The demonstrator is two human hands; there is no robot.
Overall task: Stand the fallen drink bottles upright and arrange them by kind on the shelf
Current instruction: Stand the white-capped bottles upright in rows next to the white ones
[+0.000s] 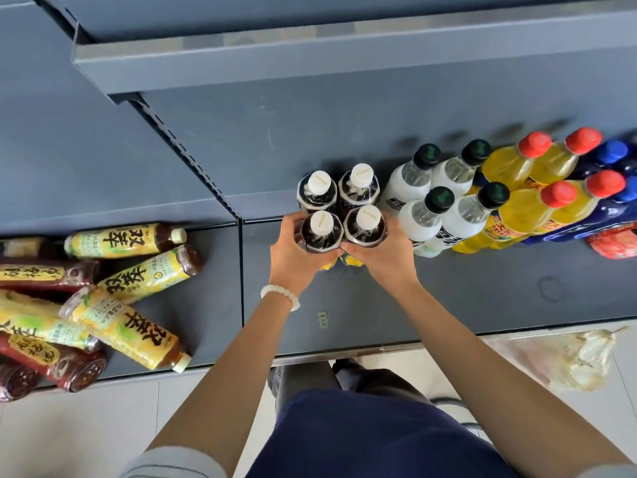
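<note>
Several dark drink bottles with white caps [341, 208] stand upright in a tight block on the grey shelf [448, 288]. My left hand [294, 251] wraps the front left bottle [321, 232]. My right hand [379, 255] wraps the front right bottle [366, 226]. To their right stand white bottles with black caps [437, 205], then yellow bottles with red caps [537, 198], then blue bottles [610, 188]. On the left shelf section lie fallen yellow-label tea bottles [127, 326] and dark red bottles [51, 360] in a heap.
An upper shelf [310, 60] overhangs the back. A red packet [613, 244] lies at the far right of the shelf. A crumpled plastic bag [579, 360] sits on the tiled floor at right. Bare shelf surface lies in front of my hands.
</note>
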